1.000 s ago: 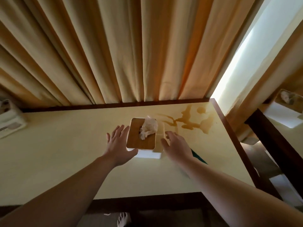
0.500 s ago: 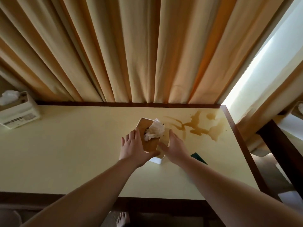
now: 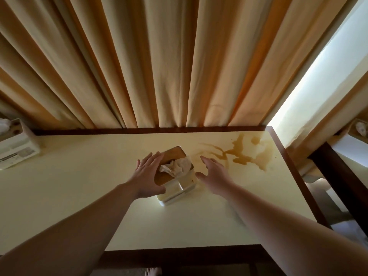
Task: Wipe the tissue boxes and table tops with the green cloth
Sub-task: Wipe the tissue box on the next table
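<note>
Cream curtains (image 3: 169,62) hang behind the tabletop (image 3: 69,186), where the left hand (image 3: 148,177) rests open on the tissue box (image 3: 176,179), the right hand (image 3: 214,175) hovers open beside it, a brown spill (image 3: 245,156) remains unwiped, and no green cloth shows.
</note>
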Available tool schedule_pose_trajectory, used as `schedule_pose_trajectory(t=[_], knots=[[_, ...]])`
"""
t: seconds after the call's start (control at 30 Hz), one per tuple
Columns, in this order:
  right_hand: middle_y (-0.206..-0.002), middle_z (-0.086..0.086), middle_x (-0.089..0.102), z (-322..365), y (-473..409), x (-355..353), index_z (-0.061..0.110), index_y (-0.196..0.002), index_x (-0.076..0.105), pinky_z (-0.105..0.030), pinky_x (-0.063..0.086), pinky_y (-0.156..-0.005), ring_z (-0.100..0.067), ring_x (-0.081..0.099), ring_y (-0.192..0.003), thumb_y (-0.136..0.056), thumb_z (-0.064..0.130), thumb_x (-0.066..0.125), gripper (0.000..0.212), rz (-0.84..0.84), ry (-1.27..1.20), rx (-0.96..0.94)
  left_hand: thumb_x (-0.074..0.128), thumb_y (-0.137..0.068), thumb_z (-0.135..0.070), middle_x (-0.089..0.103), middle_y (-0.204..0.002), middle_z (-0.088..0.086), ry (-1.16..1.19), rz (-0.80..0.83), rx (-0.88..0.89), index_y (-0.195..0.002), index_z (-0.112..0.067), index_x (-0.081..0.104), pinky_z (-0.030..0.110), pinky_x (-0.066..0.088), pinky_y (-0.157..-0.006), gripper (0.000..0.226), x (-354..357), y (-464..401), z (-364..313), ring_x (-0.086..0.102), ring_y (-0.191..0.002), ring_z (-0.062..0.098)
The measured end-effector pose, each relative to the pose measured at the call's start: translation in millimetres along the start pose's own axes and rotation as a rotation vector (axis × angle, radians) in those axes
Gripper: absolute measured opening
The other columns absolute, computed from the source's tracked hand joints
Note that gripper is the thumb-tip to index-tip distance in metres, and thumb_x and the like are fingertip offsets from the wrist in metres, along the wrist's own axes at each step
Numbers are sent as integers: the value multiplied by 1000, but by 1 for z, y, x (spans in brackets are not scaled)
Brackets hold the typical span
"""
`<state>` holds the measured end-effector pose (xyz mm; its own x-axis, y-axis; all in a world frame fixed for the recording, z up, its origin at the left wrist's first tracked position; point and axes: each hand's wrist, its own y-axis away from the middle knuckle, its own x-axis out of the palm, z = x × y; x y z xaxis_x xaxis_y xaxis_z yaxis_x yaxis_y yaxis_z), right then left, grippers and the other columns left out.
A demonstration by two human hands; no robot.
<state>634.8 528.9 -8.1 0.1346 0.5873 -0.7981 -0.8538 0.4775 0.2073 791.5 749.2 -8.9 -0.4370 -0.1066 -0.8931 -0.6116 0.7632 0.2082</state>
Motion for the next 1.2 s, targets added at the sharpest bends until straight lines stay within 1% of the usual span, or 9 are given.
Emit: schedule_pose_trajectory(t=[0.17,0.27,0.37,0.47,0.63,0.77,0.87,0.97,1.2], knots=[[-153,5,52,17,-7,10,25,-158,40,-41,46,-109,-19,51,-136,-98,50,61,68,41,-29,-12,82,-52,-82,15,-163,-3,97,-121,-136,-164,-28,7,48,30,-122,145,3,7,9,16,-150,26],[-128,9,67,23,-6,16,26,-143,57,-34,54,-90,-14,64,-116,-94,53,65,56,32,-88,-12,86,-56,-75,24,-161,-4,131,-143,-99,-164,-26,9,43,32,-119,142,4,3,15,24,-147,22],[-110,13,67,24,4,20,29,-146,49,-23,49,-69,-4,64,-93,-92,48,71,61,-5,-117,5,87,-60,-70,23,-164,-4,109,-76,9,-164,-31,7,43,28,-122,137,-4,-5,23,22,-149,22],[-121,15,62,22,10,23,36,-153,38,-23,51,-77,-3,60,-98,-89,44,73,73,-12,-65,-23,81,-67,-69,18,-167,1,10,-67,129,-159,-40,22,49,12,-127,113,-7,-9,25,10,-154,24],[-112,8,48,32,2,17,29,-131,64,-25,42,-78,-13,52,-100,-90,39,72,43,-44,-26,-57,78,-72,-68,51,-132,-11,87,-233,245,-115,-41,72,33,40,-106,52,2,-12,17,34,-130,14],[-97,5,47,47,-11,10,28,-90,68,-24,38,-68,-15,52,-85,-93,34,69,7,-66,-28,-94,75,-88,-51,58,-96,-17,126,-270,189,-102,-33,78,28,36,-86,23,-5,-18,10,42,-103,9],[-88,4,50,60,-23,9,32,-69,53,-26,38,-62,-15,52,-74,-94,37,68,29,-75,-14,-136,72,-89,-47,61,-94,-18,171,-260,120,-109,-33,73,34,47,-86,24,-15,-19,11,54,-99,13],[-79,-3,56,71,-34,12,16,-73,61,-37,46,-64,-21,55,-72,-93,32,68,26,-90,-33,-164,73,-80,-61,59,-106,-18,148,-184,125,-121,-36,62,31,43,-91,49,-20,-15,9,49,-102,9],[-84,8,60,73,-52,15,22,-95,59,-30,47,-63,-13,57,-78,-92,27,71,14,-197,-58,-132,63,-95,-50,71,-92,-13,167,-214,-93,-97,-32,73,44,53,-90,21,-19,-39,11,61,-92,15]])
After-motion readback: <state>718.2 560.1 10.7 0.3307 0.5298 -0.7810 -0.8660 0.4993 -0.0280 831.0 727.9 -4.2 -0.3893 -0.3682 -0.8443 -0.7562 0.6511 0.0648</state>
